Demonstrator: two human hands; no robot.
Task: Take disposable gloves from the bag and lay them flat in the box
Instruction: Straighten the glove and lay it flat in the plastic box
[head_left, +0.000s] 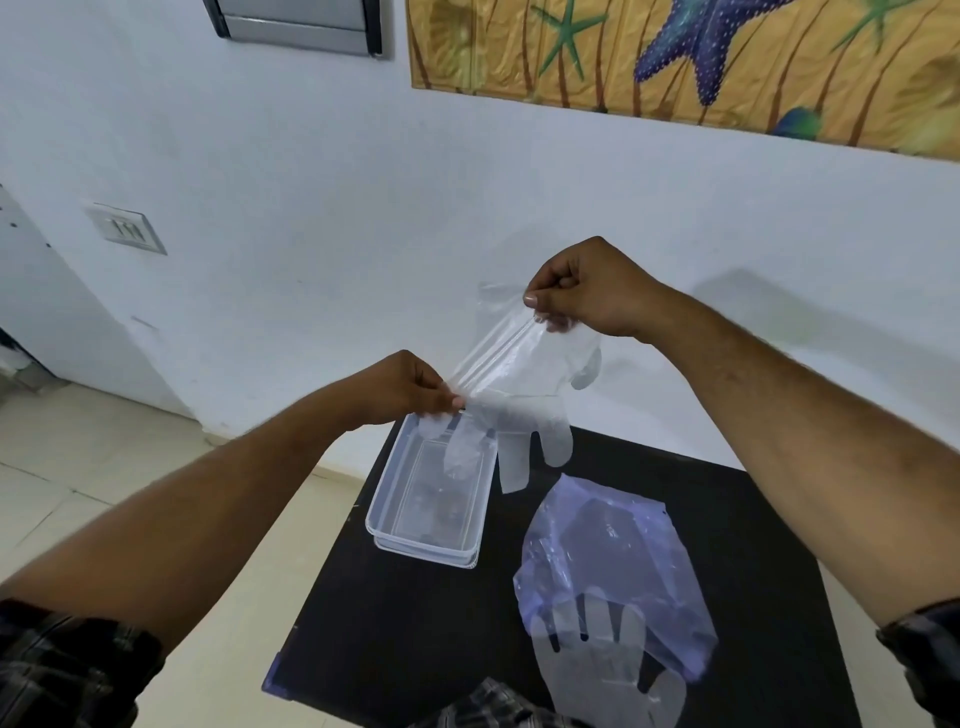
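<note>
- White wall (311, 171) with a switch plate (127, 228).
- Starfish painting (701, 62) hangs upper right.
- Grey panel (296, 23) at top.
- Pale tiled floor (78, 467).
- Black table (415, 623).

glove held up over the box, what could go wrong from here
1. The glove hangs from its cuff between the left hand and right hand, with some fingers dangling past the box rim. Lowered like this, it may crumple or drape over the edge instead of lying flat.
2. The box sits near the table edge; a nudge could push it off.
3. Another glove pokes out of the bag and might slide out.
</note>
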